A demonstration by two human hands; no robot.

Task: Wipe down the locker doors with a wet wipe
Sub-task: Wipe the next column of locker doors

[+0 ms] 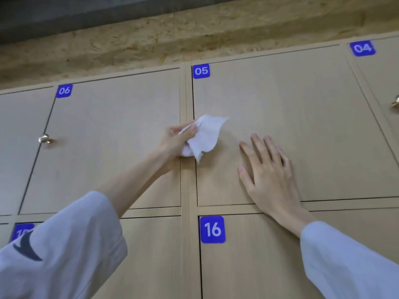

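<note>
Wiping door 05, upper locker row.
My left hand (176, 140) grips the wet wipe (205, 137) at door 05 (302, 126)'s left edge; my right hand (267, 169) lies flat, fingers spread, on it. I judge most doors still unwiped.

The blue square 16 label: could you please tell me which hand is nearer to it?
Right. The right hand lies flat just above the blue square 16 label; the left hand grips the white wet wipe higher, upper-left.
</note>
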